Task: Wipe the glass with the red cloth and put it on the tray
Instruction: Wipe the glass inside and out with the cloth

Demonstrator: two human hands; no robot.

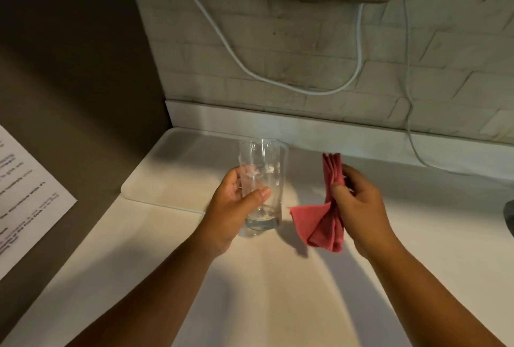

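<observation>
A clear drinking glass (262, 168) is upright in my left hand (230, 207), whose thumb and fingers wrap around its lower half; its base is level with the tray's front edge. Whether it touches the counter I cannot tell. My right hand (358, 205) grips a folded red cloth (324, 221) by its middle, to the right of the glass and apart from it. The cloth's folds fan out above and below my fingers. A flat white tray (178, 168) lies on the counter behind and left of the glass.
The white counter (278, 291) runs to a brick-patterned wall (306, 41) with white cables (358, 68) hanging down it. A printed paper sheet (25, 193) lies on the dark surface at left. A dark object (509, 216) pokes in at the right edge.
</observation>
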